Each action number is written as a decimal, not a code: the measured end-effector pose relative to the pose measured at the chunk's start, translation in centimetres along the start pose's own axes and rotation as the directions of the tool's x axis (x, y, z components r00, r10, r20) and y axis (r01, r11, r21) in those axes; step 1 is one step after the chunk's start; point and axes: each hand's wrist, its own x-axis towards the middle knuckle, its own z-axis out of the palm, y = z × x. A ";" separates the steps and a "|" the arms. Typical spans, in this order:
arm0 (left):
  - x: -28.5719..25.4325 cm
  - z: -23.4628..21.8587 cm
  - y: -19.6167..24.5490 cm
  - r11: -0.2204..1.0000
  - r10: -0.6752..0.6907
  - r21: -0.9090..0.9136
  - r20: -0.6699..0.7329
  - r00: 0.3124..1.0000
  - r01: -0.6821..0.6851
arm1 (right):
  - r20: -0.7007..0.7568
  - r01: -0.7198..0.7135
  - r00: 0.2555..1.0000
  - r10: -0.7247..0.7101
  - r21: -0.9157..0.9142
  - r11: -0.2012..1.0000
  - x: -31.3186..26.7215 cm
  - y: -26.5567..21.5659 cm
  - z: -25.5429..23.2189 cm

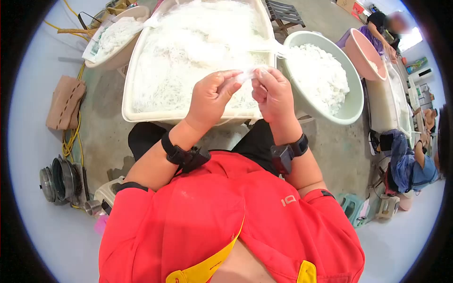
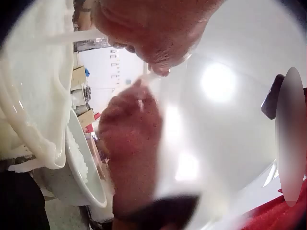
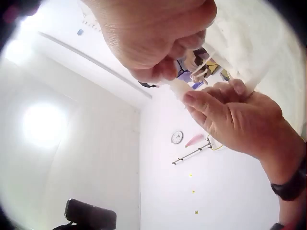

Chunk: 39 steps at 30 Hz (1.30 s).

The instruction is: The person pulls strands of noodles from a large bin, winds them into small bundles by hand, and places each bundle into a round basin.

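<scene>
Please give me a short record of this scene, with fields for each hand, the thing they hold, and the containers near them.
left hand: left hand pinches one end of the white piece
right hand: right hand pinches its other end
held thing: small, white, partly see-through; what it is cannot be told
in front: large tray full of white strands
to the right: round basin with white pieces
far left: a second basin
</scene>
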 end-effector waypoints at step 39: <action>1.9 -4.2 1.5 0.349 -0.252 -0.868 0.277 0.927 0.354 | 0.337 0.035 0.925 0.177 -0.539 0.842 -0.5 1.2 -0.6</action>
